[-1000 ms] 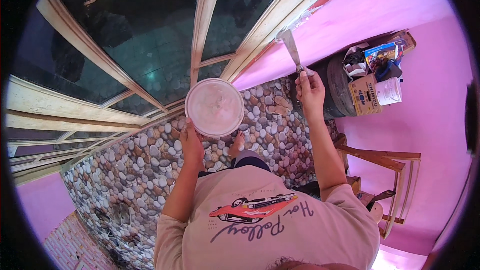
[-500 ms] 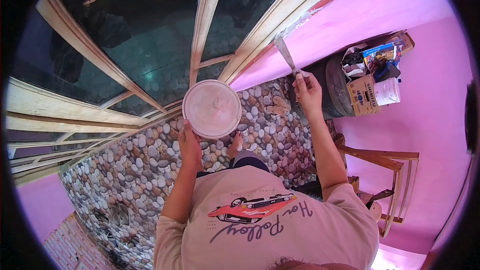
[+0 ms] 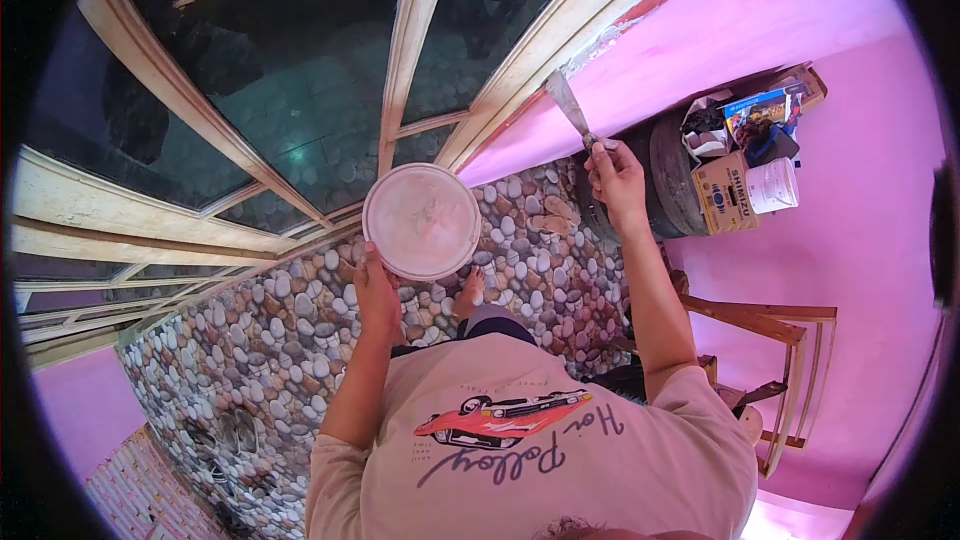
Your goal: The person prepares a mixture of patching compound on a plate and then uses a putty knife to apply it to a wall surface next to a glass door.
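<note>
My left hand (image 3: 377,292) grips the near left rim of a round, pale bucket lid (image 3: 422,222), its top smeared with a whitish-pink coating. The lid is held out in front of me, above the pebble-patterned floor. In my right hand (image 3: 617,182), fingers wrapped round its handle, is a putty knife (image 3: 567,105) with a broad, dull metal blade. Its blade points up and left toward the rough strip where the pink wall (image 3: 720,30) meets the wooden window frame (image 3: 545,35). Whether the blade's edge touches the wall I cannot tell.
Dark glass panes in a cream frame stand ahead and left. Right of my right hand are a dark round drum (image 3: 675,175), a cardboard box (image 3: 727,192), and a white tub (image 3: 772,186). A wooden rack (image 3: 790,325) stands farther right. Sandals (image 3: 240,430) lie on the floor at left.
The lid has shifted very slightly left and nearer to me. My right hand and the putty knife have barely moved, and both grips stay the same.
</note>
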Action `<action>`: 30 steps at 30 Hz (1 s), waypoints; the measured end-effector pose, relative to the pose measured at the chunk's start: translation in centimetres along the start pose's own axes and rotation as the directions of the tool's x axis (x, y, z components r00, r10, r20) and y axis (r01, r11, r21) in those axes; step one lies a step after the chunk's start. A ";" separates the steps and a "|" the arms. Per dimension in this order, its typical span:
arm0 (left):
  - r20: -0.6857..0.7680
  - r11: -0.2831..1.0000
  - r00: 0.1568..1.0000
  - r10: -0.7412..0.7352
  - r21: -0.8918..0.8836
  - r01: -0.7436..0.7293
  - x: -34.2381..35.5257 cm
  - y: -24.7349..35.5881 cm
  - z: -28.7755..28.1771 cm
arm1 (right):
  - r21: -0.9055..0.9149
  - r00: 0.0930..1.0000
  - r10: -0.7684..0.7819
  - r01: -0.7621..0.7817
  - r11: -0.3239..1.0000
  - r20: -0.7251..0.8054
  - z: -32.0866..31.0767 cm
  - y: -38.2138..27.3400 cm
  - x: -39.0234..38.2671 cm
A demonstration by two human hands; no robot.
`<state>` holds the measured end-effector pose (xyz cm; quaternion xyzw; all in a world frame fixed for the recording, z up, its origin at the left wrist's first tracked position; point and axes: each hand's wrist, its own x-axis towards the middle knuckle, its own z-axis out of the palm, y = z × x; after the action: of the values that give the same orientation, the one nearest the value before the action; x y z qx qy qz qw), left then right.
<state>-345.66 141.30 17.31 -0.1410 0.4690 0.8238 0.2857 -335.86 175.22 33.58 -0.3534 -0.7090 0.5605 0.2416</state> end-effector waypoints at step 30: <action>-0.033 0.999 0.999 -0.004 -0.042 0.003 -1.3 1.1 0.1 | -0.107 0.977 -0.196 0.187 0.977 -0.086 2.2 4.9 -0.9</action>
<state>-345.29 140.52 18.84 -0.1613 0.4560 0.8305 0.2762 -335.74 173.76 28.34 -0.3212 -0.7540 0.4815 0.3107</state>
